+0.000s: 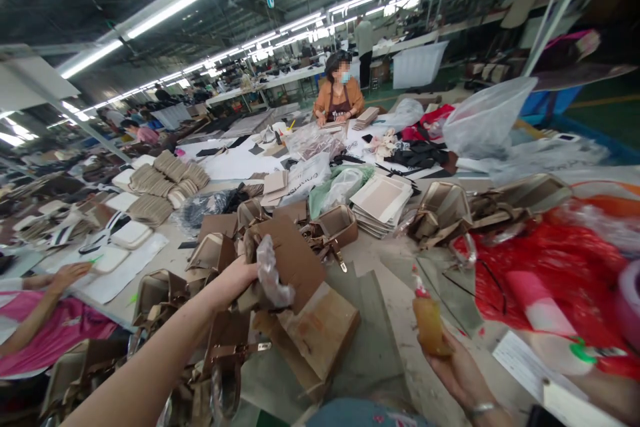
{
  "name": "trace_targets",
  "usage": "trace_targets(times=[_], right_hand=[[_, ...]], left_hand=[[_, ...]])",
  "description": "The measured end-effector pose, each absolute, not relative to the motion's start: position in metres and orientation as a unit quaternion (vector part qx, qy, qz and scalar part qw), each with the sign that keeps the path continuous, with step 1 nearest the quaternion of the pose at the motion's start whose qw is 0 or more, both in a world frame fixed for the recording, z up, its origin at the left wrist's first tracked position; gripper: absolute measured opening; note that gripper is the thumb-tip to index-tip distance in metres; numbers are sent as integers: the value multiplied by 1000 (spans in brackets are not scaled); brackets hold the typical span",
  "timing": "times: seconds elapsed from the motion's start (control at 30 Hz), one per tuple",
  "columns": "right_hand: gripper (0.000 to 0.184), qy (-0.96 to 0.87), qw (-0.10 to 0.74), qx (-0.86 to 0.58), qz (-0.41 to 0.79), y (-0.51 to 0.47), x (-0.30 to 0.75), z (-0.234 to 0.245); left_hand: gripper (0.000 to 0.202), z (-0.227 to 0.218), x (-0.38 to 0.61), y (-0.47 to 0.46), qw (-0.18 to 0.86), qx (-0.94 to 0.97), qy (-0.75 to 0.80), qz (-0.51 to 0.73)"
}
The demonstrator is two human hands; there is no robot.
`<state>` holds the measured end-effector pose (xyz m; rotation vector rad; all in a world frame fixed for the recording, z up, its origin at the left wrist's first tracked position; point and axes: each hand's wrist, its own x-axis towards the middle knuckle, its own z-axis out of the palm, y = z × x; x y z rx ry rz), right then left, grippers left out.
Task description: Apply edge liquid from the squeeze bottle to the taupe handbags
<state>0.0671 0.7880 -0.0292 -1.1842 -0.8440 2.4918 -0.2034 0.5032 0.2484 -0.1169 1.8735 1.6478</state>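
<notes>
Amber, translucent squeeze bottle (431, 330) with a slim red-tipped nozzle (419, 282), gripped low by the closed right hand (460, 367), nozzle upward and leaning slightly left. To the left, the left hand (241, 277) is closed on a bunched brown leather-like piece (251, 243); crumpled clear plastic film (273, 273) hangs at its right side. Whether the large flat brown panel (303, 270) just behind is joined to this piece cannot be told. Just right of the left hand and nearer lies a worn, stained tan cardboard block (325, 330).

Box-shaped brown handbags with pale linings (163, 290) crowd the table's left side; one brown handbag strap with a metal clasp (240, 349) lies near the left forearm. Farther off stands a stack of square cream-edged panels (383, 201); at right spreads a shiny red plastic sheet (537, 273). Beyond the table's far side sits a co-worker in an orange-brown top (340, 101).

Likely hazards: a firm squeeze or a tip of the bottle could drip its contents onto nearby brown surfaces; the loose film could catch between pieces or stick to anything wet; a sweep of the left forearm could drag the crowded handbags and scuff them.
</notes>
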Motion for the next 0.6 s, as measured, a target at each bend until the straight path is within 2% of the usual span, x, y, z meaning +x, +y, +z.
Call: trace_targets(times=[0.07, 0.13, 0.23, 0.3, 0.43, 0.6], right_hand=[[35, -366, 83, -397, 838, 777, 70, -33], [41, -458, 35, -402, 792, 765, 71, -36], [48, -529, 12, -442, 725, 755, 70, -42], [50, -527, 20, -446, 723, 756, 71, -46], [50, -583, 43, -459, 670, 769, 79, -45], [47, -648, 9, -478, 593, 785, 94, -44]], left_hand=[[26, 259, -195, 494, 273, 64, 779, 560], [20, 262, -182, 489, 222, 127, 860, 441], [5, 254, -158, 488, 132, 238, 953, 134], [16, 243, -142, 488, 110, 288, 951, 5], [29, 217, -115, 483, 98, 307, 944, -71], [40, 197, -89, 480, 110, 314, 942, -44]])
